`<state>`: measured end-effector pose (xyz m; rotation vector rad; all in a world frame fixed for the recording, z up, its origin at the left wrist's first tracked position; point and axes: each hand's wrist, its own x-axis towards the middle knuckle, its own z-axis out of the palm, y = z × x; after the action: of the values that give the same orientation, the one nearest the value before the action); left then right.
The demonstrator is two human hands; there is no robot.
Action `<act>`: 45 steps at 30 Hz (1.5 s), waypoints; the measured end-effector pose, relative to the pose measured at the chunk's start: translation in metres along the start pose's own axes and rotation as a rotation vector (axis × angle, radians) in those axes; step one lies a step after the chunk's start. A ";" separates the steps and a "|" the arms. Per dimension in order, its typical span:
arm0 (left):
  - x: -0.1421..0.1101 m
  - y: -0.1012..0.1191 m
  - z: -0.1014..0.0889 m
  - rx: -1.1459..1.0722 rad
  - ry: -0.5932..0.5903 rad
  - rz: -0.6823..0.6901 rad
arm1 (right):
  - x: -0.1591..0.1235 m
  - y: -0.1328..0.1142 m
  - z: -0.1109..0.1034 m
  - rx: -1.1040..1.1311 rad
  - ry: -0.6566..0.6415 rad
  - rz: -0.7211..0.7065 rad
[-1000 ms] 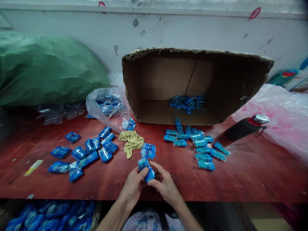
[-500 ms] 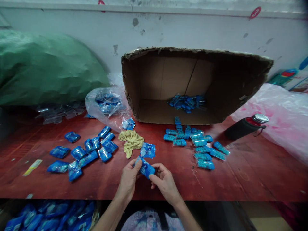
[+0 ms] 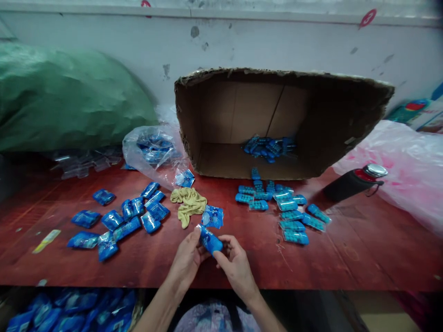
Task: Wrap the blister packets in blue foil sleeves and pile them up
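Note:
A small blue printed packet (image 3: 210, 240) is held between both hands just above the near part of the table. My left hand (image 3: 187, 257) pinches its upper left end with thumb and fingers. At the lower right end, my right hand (image 3: 236, 262) grips it, thumb on top; the fingertips beneath are partly hidden. Just beyond the packet lie flat blue printed cards (image 3: 212, 216) and a crumpled yellowish cloth (image 3: 188, 204). Several filled blue pouches (image 3: 127, 227) are scattered to the left. Clear-windowed blue packs (image 3: 290, 214) with small teal pieces lie on the right.
A cardboard box (image 3: 221, 159) on its side holds more blue packs. Around the red table (image 3: 242, 272) are a clear plastic bag (image 3: 131, 143), a green sack (image 3: 69, 97), a black bottle (image 3: 346, 184) and a pinkish plastic bag (image 3: 408, 170). Blue pouches (image 3: 76, 309) fill a container below.
The packet has turned slightly in my hands and now looks rounder. My left thumb has shifted off its face towards its upper left end. The things on the table stay put.

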<state>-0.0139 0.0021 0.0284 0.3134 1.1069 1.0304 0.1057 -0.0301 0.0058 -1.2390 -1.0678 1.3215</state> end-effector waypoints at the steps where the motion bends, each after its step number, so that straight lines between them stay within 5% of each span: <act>1: -0.001 -0.001 0.000 -0.003 -0.011 -0.037 | -0.001 -0.002 -0.001 -0.066 0.001 -0.039; 6: -0.004 0.001 -0.002 0.019 -0.065 -0.109 | -0.006 -0.009 -0.004 -0.231 -0.063 -0.117; 17: -0.002 0.000 -0.012 -0.070 -0.346 -0.133 | 0.007 0.000 -0.015 0.247 -0.219 0.095; 25: -0.015 -0.013 -0.006 0.017 -0.250 -0.103 | 0.006 0.001 -0.022 0.161 -0.298 0.147; 31: -0.017 -0.017 -0.002 0.033 -0.175 -0.122 | 0.004 -0.011 -0.024 0.065 -0.362 0.036; 39: -0.022 -0.016 0.004 0.046 -0.022 -0.102 | 0.002 -0.004 -0.018 0.034 -0.189 0.017; 45: -0.016 -0.009 -0.002 0.174 0.050 -0.001 | 0.004 -0.002 -0.015 0.107 -0.087 0.142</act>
<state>-0.0117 -0.0162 0.0309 0.4284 1.2450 0.9469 0.1205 -0.0267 0.0061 -1.2040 -0.9707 1.5334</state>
